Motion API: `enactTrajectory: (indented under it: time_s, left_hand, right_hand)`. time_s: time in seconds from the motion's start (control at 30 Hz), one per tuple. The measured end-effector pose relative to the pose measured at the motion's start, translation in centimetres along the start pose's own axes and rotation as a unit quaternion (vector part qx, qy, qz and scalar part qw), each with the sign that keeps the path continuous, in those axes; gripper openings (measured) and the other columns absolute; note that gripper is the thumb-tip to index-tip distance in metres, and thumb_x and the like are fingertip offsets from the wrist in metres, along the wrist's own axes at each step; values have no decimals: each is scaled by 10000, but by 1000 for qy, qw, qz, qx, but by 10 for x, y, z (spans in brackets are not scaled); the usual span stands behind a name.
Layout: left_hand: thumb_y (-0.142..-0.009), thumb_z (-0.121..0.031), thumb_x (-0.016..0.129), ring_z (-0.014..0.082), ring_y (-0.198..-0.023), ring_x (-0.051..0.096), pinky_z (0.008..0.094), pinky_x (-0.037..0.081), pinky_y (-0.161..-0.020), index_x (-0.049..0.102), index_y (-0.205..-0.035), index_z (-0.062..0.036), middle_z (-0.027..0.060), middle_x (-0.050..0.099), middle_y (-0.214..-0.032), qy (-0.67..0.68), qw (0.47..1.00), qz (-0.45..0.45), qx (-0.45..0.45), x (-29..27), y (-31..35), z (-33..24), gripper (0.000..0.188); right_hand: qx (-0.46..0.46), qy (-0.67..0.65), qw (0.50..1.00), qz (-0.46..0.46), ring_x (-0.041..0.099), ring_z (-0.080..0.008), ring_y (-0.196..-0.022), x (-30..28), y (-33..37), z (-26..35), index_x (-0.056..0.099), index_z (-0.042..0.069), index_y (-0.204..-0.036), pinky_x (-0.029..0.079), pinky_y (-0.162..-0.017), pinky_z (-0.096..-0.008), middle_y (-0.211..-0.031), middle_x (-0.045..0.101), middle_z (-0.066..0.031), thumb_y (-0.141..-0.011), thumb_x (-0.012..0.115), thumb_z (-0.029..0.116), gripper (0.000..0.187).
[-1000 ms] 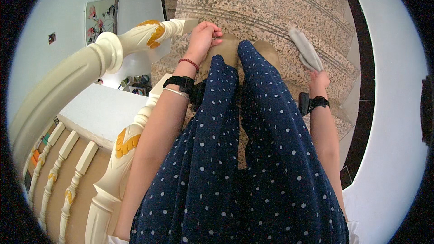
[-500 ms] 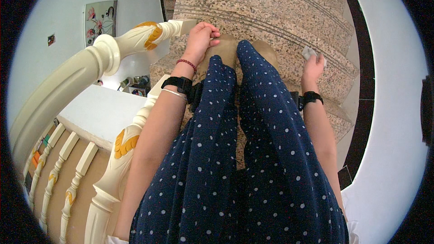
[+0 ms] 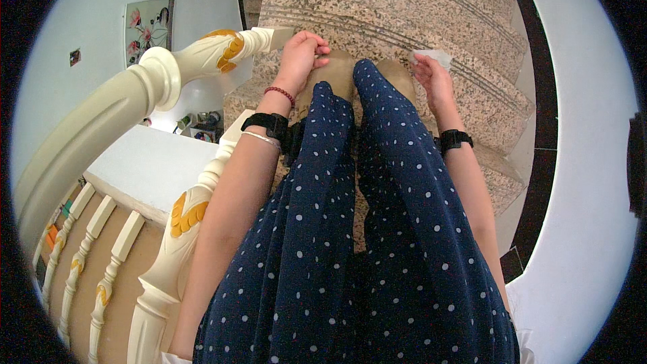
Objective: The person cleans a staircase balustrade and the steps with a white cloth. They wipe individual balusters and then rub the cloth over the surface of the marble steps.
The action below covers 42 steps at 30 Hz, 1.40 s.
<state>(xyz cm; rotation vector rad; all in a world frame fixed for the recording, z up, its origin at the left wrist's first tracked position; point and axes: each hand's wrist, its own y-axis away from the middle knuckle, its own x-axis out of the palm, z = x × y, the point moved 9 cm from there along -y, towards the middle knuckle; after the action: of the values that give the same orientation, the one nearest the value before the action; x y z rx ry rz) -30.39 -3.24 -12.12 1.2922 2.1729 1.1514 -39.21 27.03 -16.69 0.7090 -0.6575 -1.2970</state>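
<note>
At the edge of a speckled granite step [image 3: 377, 10], my right hand [image 3: 435, 79] has its fingers closed on a thin white tissue or cloth [image 3: 438, 58]. Part of the tissue spreads flat beyond the fingertips; the rest is hidden under them. My left hand [image 3: 303, 52] is beside my left knee, close to the end of the cream handrail [image 3: 94, 128]. Its fingers curl loosely, with a gap between thumb and fingertips, and nothing shows in them.
Cream balusters [image 3: 131, 236] with gold leaf carving stand on the left. A white ledge [image 3: 151, 165] lies behind them. Curving steps climb ahead and to the right, bordered by dark skirting [image 3: 547, 121] and a white wall [image 3: 593, 182]. A flower picture [image 3: 149, 27] hangs far left.
My right hand has moved left along the step toward my right knee, carrying the tissue, which now lies more spread out. My left hand has hardly moved.
</note>
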Motion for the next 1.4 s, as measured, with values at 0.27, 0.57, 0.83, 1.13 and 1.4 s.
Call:
enactTrajectory:
  time_s: [0.27, 0.57, 0.83, 1.13, 1.4]
  left_hand:
    - [-901, -64, 414, 88, -770, 569, 222, 506, -614, 537, -849, -81, 26, 601, -884, 10, 1000, 2, -2, 1, -1, 1, 135]
    - [-895, -56, 404, 91, -769, 570, 220, 507, -610, 535, -852, -79, 25, 594, -869, 4, 1000, -3, -2, -3, 2, 0, 140]
    - [-894, -49, 402, 96, -768, 568, 223, 511, -610, 534, -852, -75, 29, 589, -866, 12, 1000, -8, -4, -7, 1, 4, 140]
    - [-893, -47, 404, 117, -755, 569, 252, 529, -618, 526, -850, -44, 52, 579, -855, 27, 1000, 5, 7, 4, -4, -2, 130]
    - [-904, -83, 420, 111, -739, 569, 268, 502, -604, 512, -959, -91, 18, 585, -834, -60, 997, 15, 38, 10, 1, -13, 107]
  right_hand:
    - [113, 163, 979, -39, 626, -162, -723, -44, -7, -48, 686, 45, -856, 441, -583, -275, -769, 646, -53, -895, 453, 305, 352]
    - [171, 364, 896, -188, 578, -212, -736, -137, -17, -104, 601, 20, -1013, 467, -631, -371, -894, 616, -120, -790, 524, 337, 395]
    - [62, 372, 855, -356, 505, -325, -1129, -138, 15, -32, 508, -52, -1205, 410, -938, -386, -1244, 519, -202, -787, 549, 347, 579]
    - [-208, 210, 911, -289, 531, -282, -1094, -96, 9, 22, 458, -33, -1284, 395, -935, -371, -1241, 522, -207, -852, 561, 252, 528]
    - [-141, 249, 941, -178, 597, -217, -888, -65, -9, -21, 524, -18, -1152, 451, -804, -315, -961, 629, -159, -838, 562, 222, 397]
